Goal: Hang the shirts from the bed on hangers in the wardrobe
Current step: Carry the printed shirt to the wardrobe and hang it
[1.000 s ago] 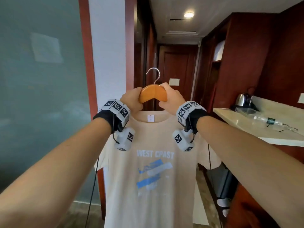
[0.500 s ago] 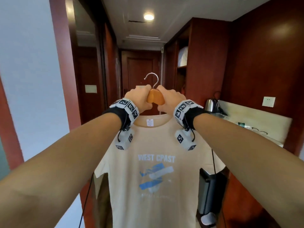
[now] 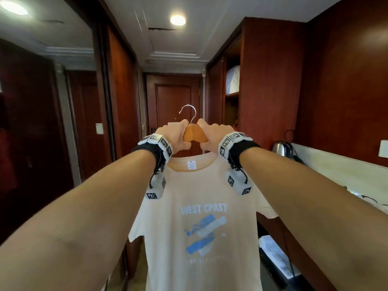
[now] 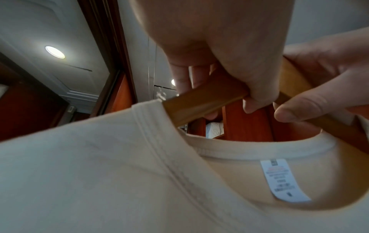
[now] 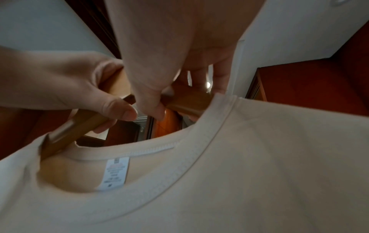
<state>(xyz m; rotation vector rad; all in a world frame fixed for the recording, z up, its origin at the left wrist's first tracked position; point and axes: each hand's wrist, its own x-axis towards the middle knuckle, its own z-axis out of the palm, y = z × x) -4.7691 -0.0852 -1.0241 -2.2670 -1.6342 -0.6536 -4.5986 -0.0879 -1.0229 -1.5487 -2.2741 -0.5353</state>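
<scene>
Both hands, left (image 3: 178, 137) and right (image 3: 212, 136), curl around the crown of the orange wooden hanger (image 3: 194, 134), chrome hook (image 3: 190, 113) up, frame centre. Cream "WEST COAST" T-shirt (image 3: 201, 223) hangs straight below, long axis vertical. Open dark-red wooden wardrobe (image 3: 232, 89) lies ahead, upper right; right hand nearer. Versus 0.5 s ago: wardrobe closer, grip unchanged.

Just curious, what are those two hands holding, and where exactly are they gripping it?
Both grip the wooden hanger at its middle, left hand and right hand either side of the metal hook. The beige T-shirt hangs from it.
</scene>
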